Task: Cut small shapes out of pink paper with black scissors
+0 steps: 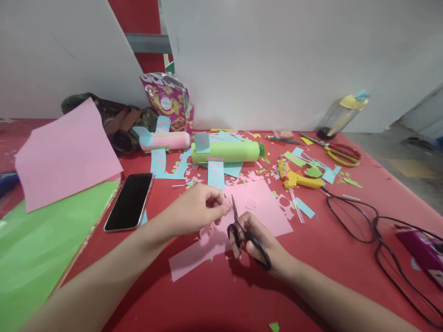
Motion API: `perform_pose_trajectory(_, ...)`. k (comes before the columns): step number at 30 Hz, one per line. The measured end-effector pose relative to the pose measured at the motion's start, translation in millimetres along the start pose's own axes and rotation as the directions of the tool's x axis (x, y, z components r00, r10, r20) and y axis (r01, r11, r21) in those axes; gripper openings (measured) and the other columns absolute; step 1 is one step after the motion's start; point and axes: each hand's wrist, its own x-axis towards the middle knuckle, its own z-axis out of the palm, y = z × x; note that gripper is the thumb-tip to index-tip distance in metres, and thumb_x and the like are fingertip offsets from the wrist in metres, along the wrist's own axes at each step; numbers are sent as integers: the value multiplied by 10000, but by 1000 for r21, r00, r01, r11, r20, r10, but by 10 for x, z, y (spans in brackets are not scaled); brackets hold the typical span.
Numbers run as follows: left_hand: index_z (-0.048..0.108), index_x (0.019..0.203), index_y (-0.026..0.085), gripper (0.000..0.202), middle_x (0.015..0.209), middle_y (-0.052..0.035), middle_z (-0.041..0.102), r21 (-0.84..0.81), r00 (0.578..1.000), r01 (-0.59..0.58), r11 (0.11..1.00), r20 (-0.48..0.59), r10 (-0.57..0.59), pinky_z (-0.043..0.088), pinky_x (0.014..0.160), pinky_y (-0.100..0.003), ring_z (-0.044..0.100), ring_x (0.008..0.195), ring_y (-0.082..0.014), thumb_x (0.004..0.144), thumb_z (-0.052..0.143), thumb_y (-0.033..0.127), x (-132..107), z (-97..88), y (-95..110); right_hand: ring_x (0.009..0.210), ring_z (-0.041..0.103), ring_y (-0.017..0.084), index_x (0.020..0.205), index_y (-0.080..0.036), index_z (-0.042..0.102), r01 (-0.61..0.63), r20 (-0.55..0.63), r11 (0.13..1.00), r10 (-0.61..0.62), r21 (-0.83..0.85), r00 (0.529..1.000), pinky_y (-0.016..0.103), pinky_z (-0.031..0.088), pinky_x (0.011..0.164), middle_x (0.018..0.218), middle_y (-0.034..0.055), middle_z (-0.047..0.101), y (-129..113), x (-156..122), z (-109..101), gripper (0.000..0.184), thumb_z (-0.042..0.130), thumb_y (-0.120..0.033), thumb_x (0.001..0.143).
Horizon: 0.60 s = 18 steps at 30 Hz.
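Observation:
Black-handled scissors (256,244) sit in my right hand (261,235), fingers through the loops, the blades slightly apart and pointing away from me. Just left of the blade tips, my left hand (199,207) pinches a small bit of pink paper, mostly hidden by the fingertips. Beneath both hands lies a pink paper sheet (273,212), with a pink strip (194,260) nearer to me. Small pink cutouts (251,203) rest on the sheet. Beyond it are a green paper airplane model (231,152) and a pink one (169,140), both with light blue wings.
A phone (129,203) lies left, beside green sheets (69,235) and a raised pink sheet (69,157). To the right are a yellow glue gun (297,177), its black cord (374,226), red-yellow scissors (341,154) and a clear bottle (341,117). A snack bag (169,101) stands behind.

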Motion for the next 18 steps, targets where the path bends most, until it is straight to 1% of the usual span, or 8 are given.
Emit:
perform_pose_trajectory(5, 507, 593, 165, 155, 486, 16, 570, -44, 999, 23, 999, 33, -22, 443, 477, -239, 572, 432, -136, 721, 463, 241, 4, 1, -4, 543, 438, 86, 757, -217, 333, -24, -20, 1000, 24, -7, 1000, 239, 284, 505, 691, -36, 452, -12, -1, 13, 407, 589, -521, 674)
perform_pose_trajectory(9, 500, 576, 159, 166, 509, 12, 556, -35, 1000, 6, 999, 19, -5, 437, 465, -231, 568, 448, -132, 718, 472, 242, 10, -1, -9, 528, 448, 80, 759, -217, 337, -34, -37, 999, 35, 12, 999, 231, 297, 498, 676, -47, 445, -6, 6, 27, 415, 606, -517, 659)
perform_pose_trajectory(14, 492, 583, 152, 148, 525, 16, 545, -72, 1000, 20, 997, 14, -19, 428, 478, -219, 545, 468, -114, 712, 479, 224, 24, 12, -27, 522, 461, 69, 751, -208, 354, -9, -66, 1000, 10, 17, 998, 231, 343, 521, 673, -54, 442, -11, 13, 33, 417, 621, -510, 647)
perform_pose_trajectory(18, 472, 589, 151, 189, 555, 17, 523, -149, 1000, 25, 989, 12, -24, 415, 445, -209, 505, 444, -92, 731, 475, 276, 47, 66, -62, 539, 472, 72, 759, -207, 365, 18, -64, 1000, -17, 21, 998, 238, 373, 547, 681, -47, 462, 0, 16, 23, 383, 603, -497, 677)
